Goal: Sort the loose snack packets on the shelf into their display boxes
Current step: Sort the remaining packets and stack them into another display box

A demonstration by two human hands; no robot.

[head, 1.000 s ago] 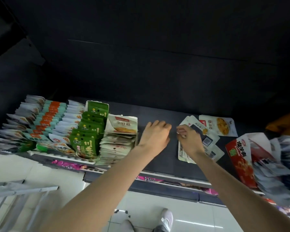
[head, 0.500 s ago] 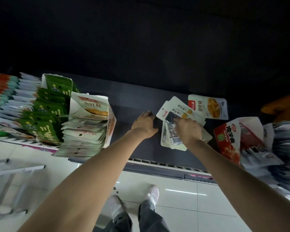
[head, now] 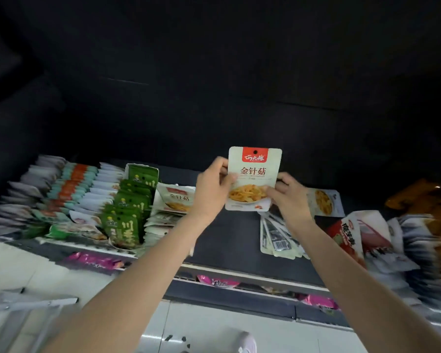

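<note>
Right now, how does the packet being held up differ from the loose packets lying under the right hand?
The held packet is upright, off the shelf, front side showing. The loose packets lie flat in a fanned heap, backs up, a barcode visible. Both hands grip only the held one. Both look cream-coloured.

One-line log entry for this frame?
step: packet lifted | left hand: holds white packet | right hand: holds same packet | loose packets: on shelf | matching box: left

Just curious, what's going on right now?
Left hand and right hand pinch one upright white mushroom snack packet. Matching white display box sits left. Nothing blocking.
</note>
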